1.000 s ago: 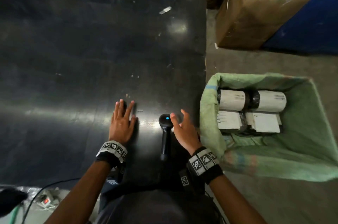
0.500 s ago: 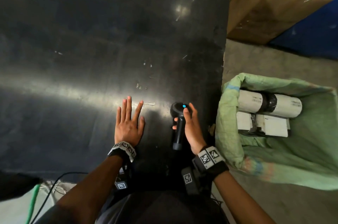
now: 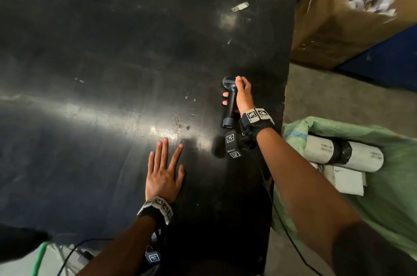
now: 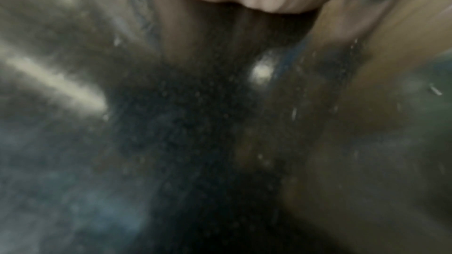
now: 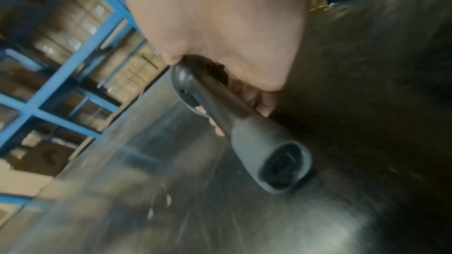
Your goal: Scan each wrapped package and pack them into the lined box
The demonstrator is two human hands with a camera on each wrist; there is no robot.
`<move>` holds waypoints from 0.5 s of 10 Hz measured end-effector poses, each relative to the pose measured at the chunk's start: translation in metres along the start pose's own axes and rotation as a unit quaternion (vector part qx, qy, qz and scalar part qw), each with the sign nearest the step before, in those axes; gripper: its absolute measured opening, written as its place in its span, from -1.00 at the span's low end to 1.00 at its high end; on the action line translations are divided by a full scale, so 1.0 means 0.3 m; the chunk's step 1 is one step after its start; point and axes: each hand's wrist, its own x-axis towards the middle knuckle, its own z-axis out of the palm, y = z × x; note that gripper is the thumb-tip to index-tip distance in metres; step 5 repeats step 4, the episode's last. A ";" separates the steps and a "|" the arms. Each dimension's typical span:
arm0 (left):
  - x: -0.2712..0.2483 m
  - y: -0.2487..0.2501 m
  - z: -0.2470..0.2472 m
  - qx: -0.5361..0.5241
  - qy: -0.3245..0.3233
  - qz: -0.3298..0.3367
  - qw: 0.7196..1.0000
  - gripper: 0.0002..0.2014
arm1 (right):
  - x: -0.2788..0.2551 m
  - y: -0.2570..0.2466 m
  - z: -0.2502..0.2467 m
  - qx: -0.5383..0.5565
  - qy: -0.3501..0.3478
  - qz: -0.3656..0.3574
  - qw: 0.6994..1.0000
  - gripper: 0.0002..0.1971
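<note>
My right hand (image 3: 240, 95) grips the black handheld scanner (image 3: 229, 104) by its handle, out over the right part of the black table (image 3: 101, 72). In the right wrist view the scanner (image 5: 247, 132) runs out from under my palm, fingertips (image 5: 216, 128) curled round it. My left hand (image 3: 163, 172) lies flat on the table, fingers straight and spread; its wrist view is dark and blurred. The box lined with a green sack (image 3: 383, 219) stands on the floor to the right. It holds wrapped packages: a white roll with black tape (image 3: 343, 155) and flat white ones (image 3: 345, 179).
A large cardboard box (image 3: 334, 27) with white scraps stands at the back right, something blue (image 3: 388, 61) beside it. A tape scrap (image 3: 240, 6) lies far on the table. Cables (image 3: 74, 251) hang below the near edge. Blue shelving (image 5: 73, 61) shows in the right wrist view.
My right hand closed round the scanner, lifted it off the table and carried it forward. The left hand stayed flat on the table. My head view shifted left.
</note>
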 end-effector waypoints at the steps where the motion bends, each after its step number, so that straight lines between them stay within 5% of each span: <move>1: 0.004 0.003 -0.004 -0.001 0.000 -0.002 1.000 -0.35 | 0.017 0.031 0.005 -0.038 0.015 -0.018 0.999 -0.36; 4: -0.023 0.019 -0.013 -0.039 0.033 0.006 0.999 -0.38 | -0.234 0.059 -0.122 -0.293 0.042 -0.117 0.948 -0.37; 5: -0.023 0.019 -0.013 -0.039 0.033 0.006 0.999 -0.38 | -0.234 0.059 -0.122 -0.293 0.042 -0.117 0.948 -0.37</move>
